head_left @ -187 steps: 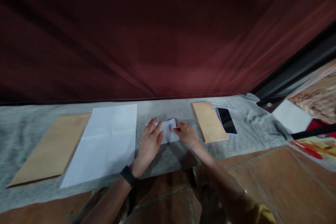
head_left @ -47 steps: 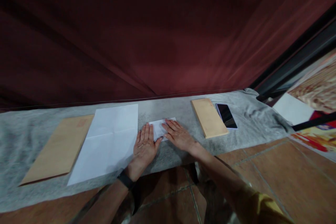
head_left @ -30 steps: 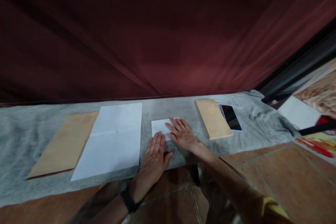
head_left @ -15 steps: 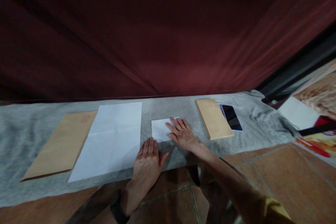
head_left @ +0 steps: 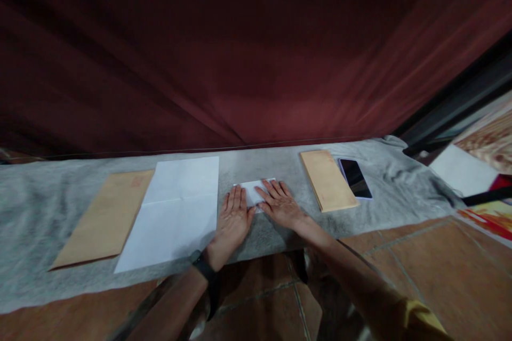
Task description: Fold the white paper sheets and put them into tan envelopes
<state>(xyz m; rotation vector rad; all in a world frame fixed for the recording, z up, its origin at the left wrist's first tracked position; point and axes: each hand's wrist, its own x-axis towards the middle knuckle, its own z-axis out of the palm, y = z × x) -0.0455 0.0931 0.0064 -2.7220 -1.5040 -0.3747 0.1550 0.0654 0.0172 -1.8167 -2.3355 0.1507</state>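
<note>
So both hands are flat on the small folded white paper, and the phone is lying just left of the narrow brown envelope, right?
Not quite. The head view shows the phone lying just right of the narrow brown envelope, not left of it, on the grey cloth. The rest holds: the left hand and the right hand both lie flat on the small folded white paper.

The cloth [head_left: 40, 208] is grey, matt and fuzzy. On it, the folded paper [head_left: 256, 189] and sheet [head_left: 176, 208] are smooth matt white, the envelope [head_left: 106, 218] and stack [head_left: 328, 180] matt brown paper, and the phone [head_left: 355, 178] is glossy-faced.
</note>
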